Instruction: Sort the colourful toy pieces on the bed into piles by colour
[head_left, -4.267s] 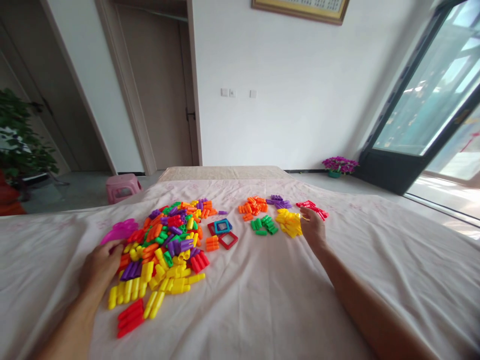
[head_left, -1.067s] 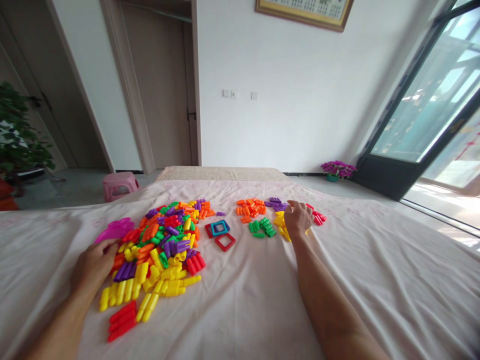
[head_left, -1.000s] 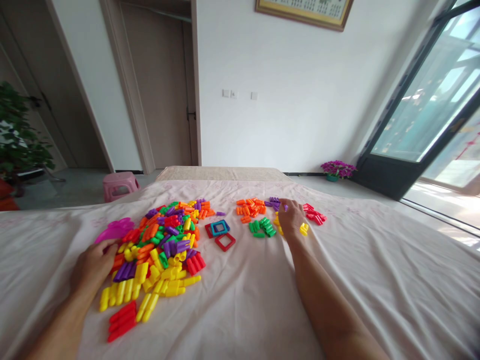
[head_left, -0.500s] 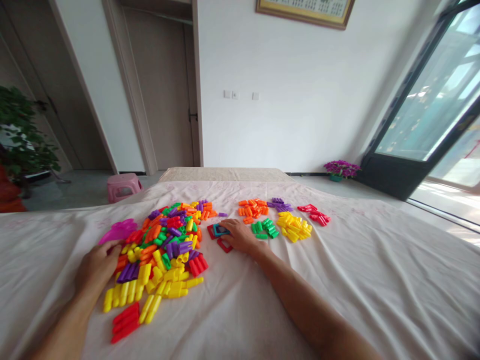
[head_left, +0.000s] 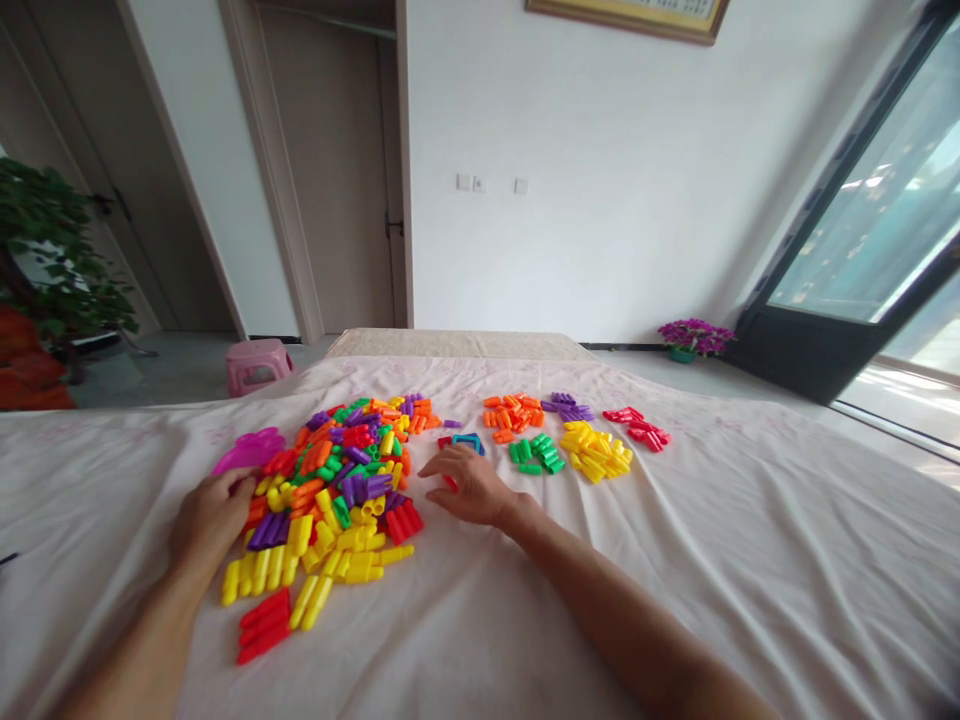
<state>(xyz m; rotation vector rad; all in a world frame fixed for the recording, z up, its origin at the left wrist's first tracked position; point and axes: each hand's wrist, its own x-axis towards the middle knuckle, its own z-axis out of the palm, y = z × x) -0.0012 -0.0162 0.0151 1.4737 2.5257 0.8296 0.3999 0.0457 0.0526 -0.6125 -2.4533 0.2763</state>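
A large mixed pile of colourful plastic building pieces [head_left: 352, 480] lies on the cloth-covered table. At the pile's left edge is my left hand [head_left: 214, 515], its fingers curled together against the orange and red pieces; what they hold, if anything, is hidden. My right hand [head_left: 472, 485] hovers just right of the pile, thumb and fingers apart, holding nothing visible. Beyond its knuckles lies a blue square frame piece [head_left: 471, 440], with red frame pieces beside it partly covered by the hand. A bright pink plastic thing [head_left: 247, 450] sits behind my left hand.
Sorted groups lie to the right: orange pieces [head_left: 514, 415], green pieces [head_left: 536, 455], purple pieces [head_left: 568, 406], yellow pieces [head_left: 596, 452] and red pieces [head_left: 641, 430]. Red joined pieces [head_left: 264, 627] lie at the near left. A pink stool [head_left: 259, 367] stands beyond the table.
My right hand has drawn back toward me from the blue frame piece, uncovering more of it, and its fingers have spread. My left hand stays by the pile. The view has shifted slightly.
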